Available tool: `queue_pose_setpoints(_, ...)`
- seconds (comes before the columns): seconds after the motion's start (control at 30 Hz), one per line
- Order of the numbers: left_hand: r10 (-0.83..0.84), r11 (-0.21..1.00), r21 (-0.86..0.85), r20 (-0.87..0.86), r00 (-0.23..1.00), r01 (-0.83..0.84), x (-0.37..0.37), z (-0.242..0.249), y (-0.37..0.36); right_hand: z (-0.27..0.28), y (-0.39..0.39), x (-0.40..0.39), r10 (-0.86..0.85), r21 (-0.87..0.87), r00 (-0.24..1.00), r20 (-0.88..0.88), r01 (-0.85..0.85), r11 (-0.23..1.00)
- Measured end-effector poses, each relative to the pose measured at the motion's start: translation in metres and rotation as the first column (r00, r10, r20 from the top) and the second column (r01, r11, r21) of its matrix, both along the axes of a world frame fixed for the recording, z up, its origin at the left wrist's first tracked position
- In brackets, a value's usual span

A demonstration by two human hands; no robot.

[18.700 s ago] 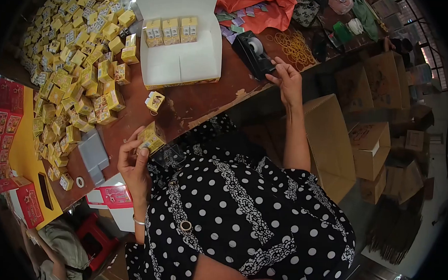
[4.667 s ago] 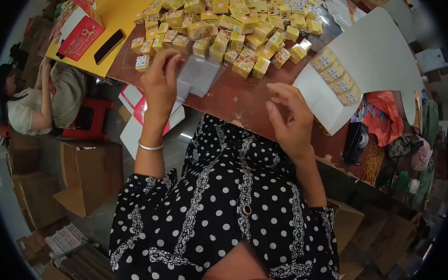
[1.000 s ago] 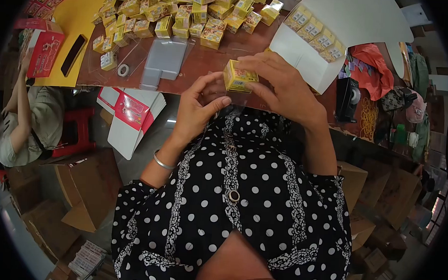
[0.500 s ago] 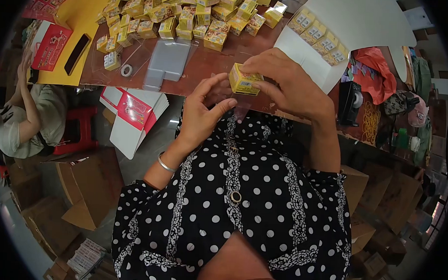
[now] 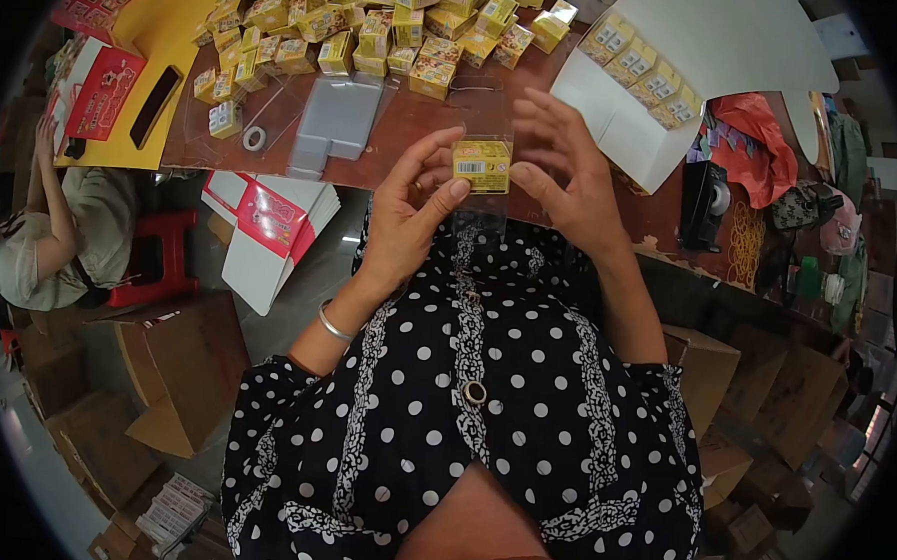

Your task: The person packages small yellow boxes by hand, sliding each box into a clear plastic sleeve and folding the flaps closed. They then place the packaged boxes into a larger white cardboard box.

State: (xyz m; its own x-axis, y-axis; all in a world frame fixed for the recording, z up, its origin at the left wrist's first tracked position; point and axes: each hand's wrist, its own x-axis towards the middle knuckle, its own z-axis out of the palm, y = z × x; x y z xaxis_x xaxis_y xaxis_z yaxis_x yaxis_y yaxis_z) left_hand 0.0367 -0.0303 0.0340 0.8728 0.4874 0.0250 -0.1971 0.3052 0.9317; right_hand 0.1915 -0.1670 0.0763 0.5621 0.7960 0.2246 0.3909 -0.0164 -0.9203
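Observation:
My left hand point(image 5: 411, 210) grips a small yellow box point(image 5: 482, 165) by its left side, thumb in front, with a barcode facing me. A clear plastic sheet or sleeve point(image 5: 479, 221) shows above and below the box; how it wraps around is hard to make out. To the right, my right hand point(image 5: 568, 180) is open, fingers apart and slightly blurred, its thumb close to the box's right edge. On the table beyond lie flat clear plastic pieces point(image 5: 337, 118) and a heap of similar yellow boxes point(image 5: 374, 37).
An open white carton point(image 5: 616, 122) holds a row of yellow boxes at right. Beside it are a black tape dispenser point(image 5: 704, 206), a red bag point(image 5: 760, 143) and yellow rubber bands point(image 5: 744, 248). A phone point(image 5: 156, 107) lies at left, near a seated person point(image 5: 71, 223). Cardboard boxes point(image 5: 179, 368) stand below.
My right hand has let go of the yellow box and opened, moving slightly right. The box has turned so its barcode faces me, now held by my left hand.

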Motion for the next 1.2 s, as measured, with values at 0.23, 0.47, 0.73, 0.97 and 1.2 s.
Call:
queue_pose_setpoints(0.23, -0.09, 0.987, -0.133, 0.015, 0.996, 0.091, -0.007, -0.021, -0.01, -0.045, -0.017, -0.027, 0.084, 0.079, 0.911, -0.404, -0.057, 0.995)
queue_pose_setpoints(0.47, -0.065, 0.993, -0.103, -0.023, 0.998, 0.062, -0.017, -0.043, -0.012, -0.066, -0.024, -0.048, 0.072, 0.177, 0.879, -0.471, 0.015, 0.984)
queue_pose_setpoints(0.73, -0.158, 0.987, -0.017, -0.085, 0.984, 0.157, -0.025, -0.04, -0.007, -0.069, -0.035, -0.035, 0.142, 0.057, 0.853, -0.503, -0.13, 0.99)
queue_pose_setpoints(0.97, -0.085, 0.958, 0.262, -0.13, 0.988, 0.117, -0.022, -0.028, -0.008, -0.047, -0.03, -0.039, 0.089, -0.012, 0.839, -0.536, -0.113, 0.994)
queue_pose_setpoints(1.2, 0.026, 0.894, 0.443, -0.196, 0.98, 0.065, -0.015, -0.019, -0.012, -0.055, -0.029, -0.027, 0.088, -0.022, 0.838, -0.538, -0.118, 0.993)
